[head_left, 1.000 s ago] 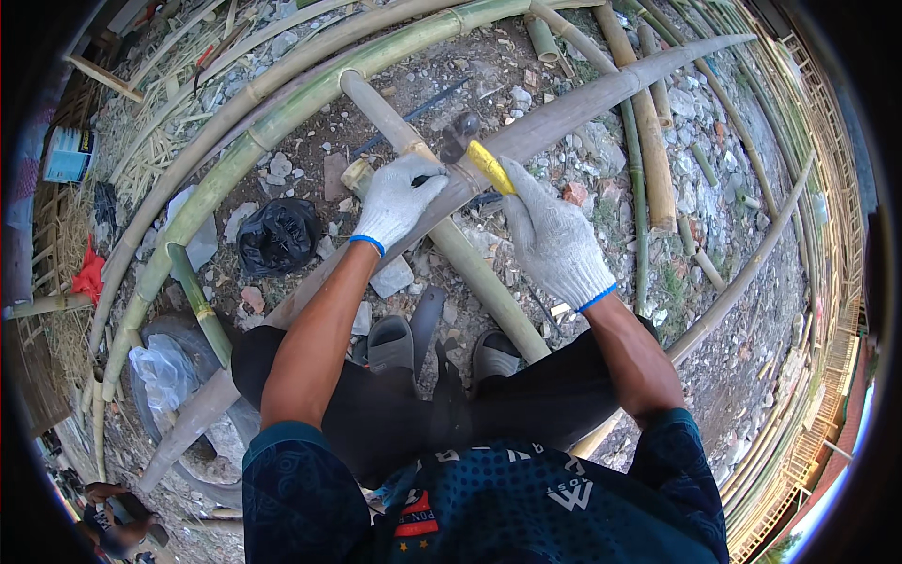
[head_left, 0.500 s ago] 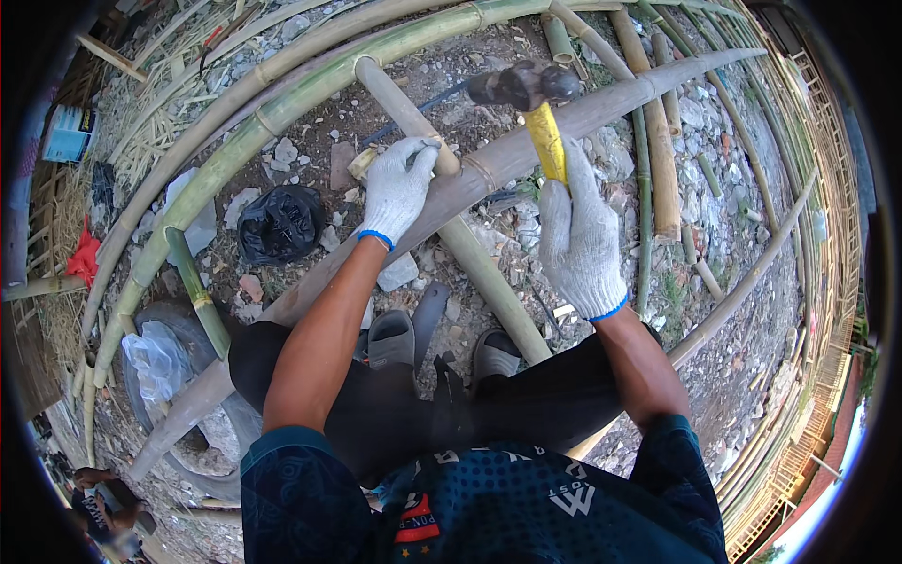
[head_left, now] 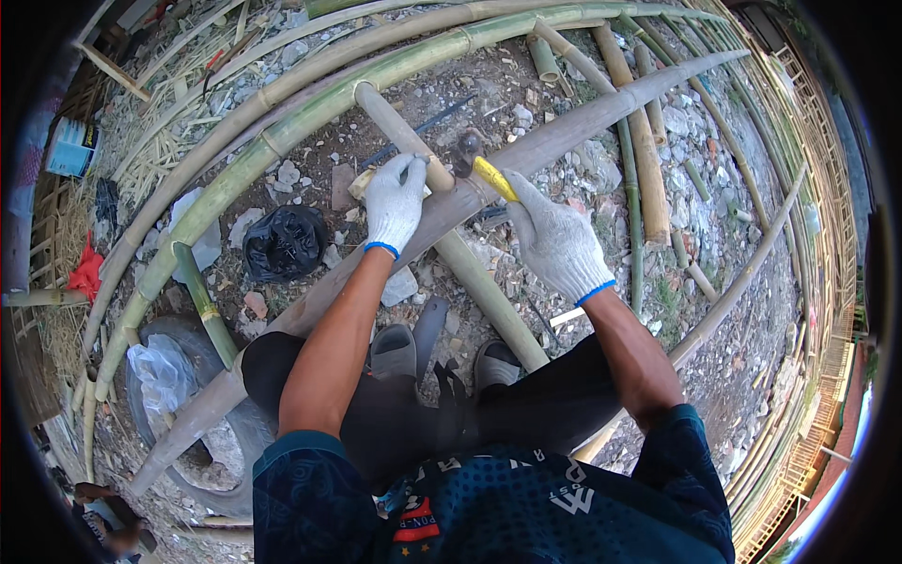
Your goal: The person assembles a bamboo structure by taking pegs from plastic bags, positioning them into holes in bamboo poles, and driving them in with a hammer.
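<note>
Since the frame half a second earlier, the hammer (head_left: 494,179) has swung down and to the left, its dark head passing from a raised position above the thick grey bamboo pole (head_left: 545,141) to the crossing with the short bamboo piece (head_left: 399,127). The right hand (head_left: 556,235), in a white knit glove with a blue cuff edge, is closed around the yellow handle, thumb lying along it. The hammer head is blurred and appears just beside the lower end of the short piece; contact cannot be confirmed. The left hand (head_left: 395,202), gloved alike, is partly curled, fingers and thumb drawn close together at the short piece; whether it grips anything cannot be told. The thick pole runs diagonally from lower left to upper right, and a greenish pole (head_left: 489,287) extends from beneath it toward the person's knee. The short piece reaches from the thick pole to a long green pole (head_left: 221,183). On the stony ground, a black plastic bag (head_left: 285,242) lies left of the left hand, and a clear plastic bag (head_left: 162,373) rests at a tyre (head_left: 242,470) farther down.
</note>
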Tool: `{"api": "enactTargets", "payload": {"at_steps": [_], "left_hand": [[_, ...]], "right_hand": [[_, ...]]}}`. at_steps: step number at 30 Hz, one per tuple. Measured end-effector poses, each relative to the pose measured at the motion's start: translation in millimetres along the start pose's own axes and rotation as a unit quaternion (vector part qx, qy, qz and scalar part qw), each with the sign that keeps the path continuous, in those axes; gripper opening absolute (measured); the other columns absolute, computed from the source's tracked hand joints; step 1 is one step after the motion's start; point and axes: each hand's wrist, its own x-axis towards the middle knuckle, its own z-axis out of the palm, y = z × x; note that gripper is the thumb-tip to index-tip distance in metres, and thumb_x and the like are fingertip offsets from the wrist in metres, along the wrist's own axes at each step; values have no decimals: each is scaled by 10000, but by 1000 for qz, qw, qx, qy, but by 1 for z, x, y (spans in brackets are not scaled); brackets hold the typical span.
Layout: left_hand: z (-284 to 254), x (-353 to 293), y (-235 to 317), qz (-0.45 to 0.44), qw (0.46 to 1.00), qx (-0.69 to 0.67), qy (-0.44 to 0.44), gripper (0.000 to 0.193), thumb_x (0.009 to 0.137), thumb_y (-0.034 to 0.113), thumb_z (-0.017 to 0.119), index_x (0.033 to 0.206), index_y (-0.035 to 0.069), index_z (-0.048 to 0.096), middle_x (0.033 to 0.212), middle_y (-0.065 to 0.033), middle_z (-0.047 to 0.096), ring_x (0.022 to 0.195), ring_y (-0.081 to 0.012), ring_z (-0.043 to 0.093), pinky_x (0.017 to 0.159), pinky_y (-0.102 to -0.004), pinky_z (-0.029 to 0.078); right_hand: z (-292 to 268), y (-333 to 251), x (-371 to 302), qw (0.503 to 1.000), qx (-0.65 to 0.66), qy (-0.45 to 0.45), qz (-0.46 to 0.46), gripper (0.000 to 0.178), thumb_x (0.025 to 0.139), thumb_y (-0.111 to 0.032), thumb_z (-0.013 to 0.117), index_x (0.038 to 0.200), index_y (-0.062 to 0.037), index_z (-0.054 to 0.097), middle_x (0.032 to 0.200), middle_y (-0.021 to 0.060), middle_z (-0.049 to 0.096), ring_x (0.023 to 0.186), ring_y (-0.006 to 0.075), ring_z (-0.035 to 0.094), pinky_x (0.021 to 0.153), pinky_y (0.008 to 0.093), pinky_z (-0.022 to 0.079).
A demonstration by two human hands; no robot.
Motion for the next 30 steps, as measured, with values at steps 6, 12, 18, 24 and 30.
{"api": "enactTargets", "payload": {"at_steps": [6,12,18,24,30], "left_hand": [[1,-13,11,-4,998,-44,-33,296,1029,200,646,1200,-20,745,1176,-147,768,1069,-209,727,965,-330,541],[2,-4,-10,-10,994,-103,23,271,1016,186,650,1167,-20,741,1176,-145,761,1101,-243,716,992,-358,531],[-1,-12,5,-24,991,-132,1,271,1027,176,641,1169,-33,737,1172,-137,758,1090,-212,707,987,-333,521],[-4,-17,4,-14,998,-66,-10,293,1026,184,638,1214,-16,739,1223,-146,751,1121,-225,703,1010,-342,519],[4,-12,-8,-10,997,-76,1,316,1017,195,653,1225,-33,724,1207,-137,753,1090,-211,706,990,-340,529]], "right_hand": [[3,-13,-9,948,193,253,24,526,1048,-175,576,1541,-37,455,912,321,712,814,464,734,720,563,570],[7,-9,-6,998,53,8,22,536,1046,-171,588,1549,-44,454,886,308,706,775,450,729,685,529,573],[17,0,-16,998,8,-22,57,503,1062,-237,577,1531,-85,481,882,296,706,765,444,727,666,526,567],[5,-24,-3,994,51,98,2,493,1059,-239,571,1515,-70,492,900,271,717,745,434,726,670,526,569],[35,13,-11,997,-71,-21,5,508,1065,-235,565,1536,-66,474,807,265,706,717,443,720,642,540,560]]}}
